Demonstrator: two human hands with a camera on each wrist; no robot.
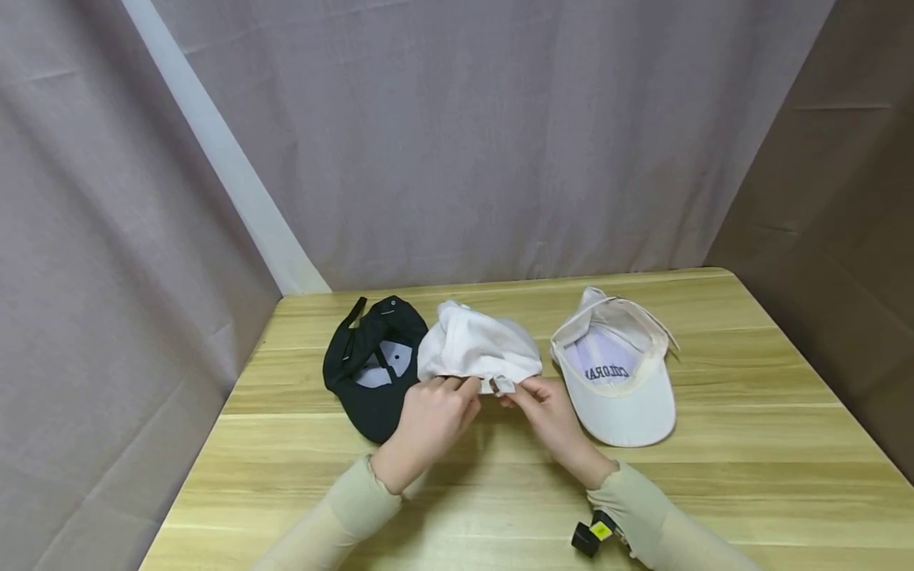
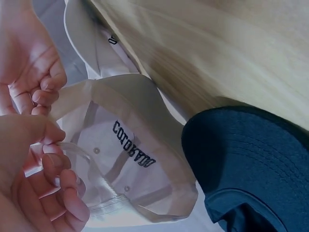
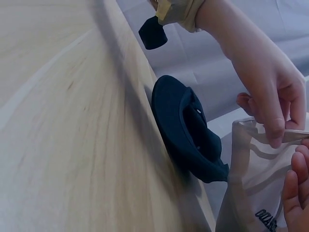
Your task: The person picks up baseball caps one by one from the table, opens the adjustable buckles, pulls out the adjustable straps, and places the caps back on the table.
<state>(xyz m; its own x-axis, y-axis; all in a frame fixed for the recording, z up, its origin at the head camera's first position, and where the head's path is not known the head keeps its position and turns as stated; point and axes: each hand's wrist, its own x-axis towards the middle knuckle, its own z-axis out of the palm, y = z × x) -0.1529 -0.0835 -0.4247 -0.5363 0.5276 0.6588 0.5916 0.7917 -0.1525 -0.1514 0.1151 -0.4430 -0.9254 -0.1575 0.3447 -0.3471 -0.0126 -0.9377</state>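
A white cap (image 1: 478, 345) is held up with its crown toward the back, above the middle of the wooden table. Its rear edge is pinched by my left hand (image 1: 435, 416), thumb and fingers closed on the band. At the strap (image 1: 503, 386) with its small metal buckle, my right hand (image 1: 553, 416) pinches the strap's end. In the left wrist view the cap's inside (image 2: 128, 145) shows dark mirrored lettering, and the left hand (image 2: 43, 179) grips the band. The right wrist view shows the left hand (image 3: 270, 92) on the cap's edge and part of the right hand (image 3: 300, 188).
A black cap (image 1: 371, 404) lies upturned at the left, close to the left hand. Another white cap (image 1: 621, 412) lies upturned at the right, inside facing up. The wooden table (image 1: 750, 396) meets grey curtains (image 1: 500, 143) at its back edge.
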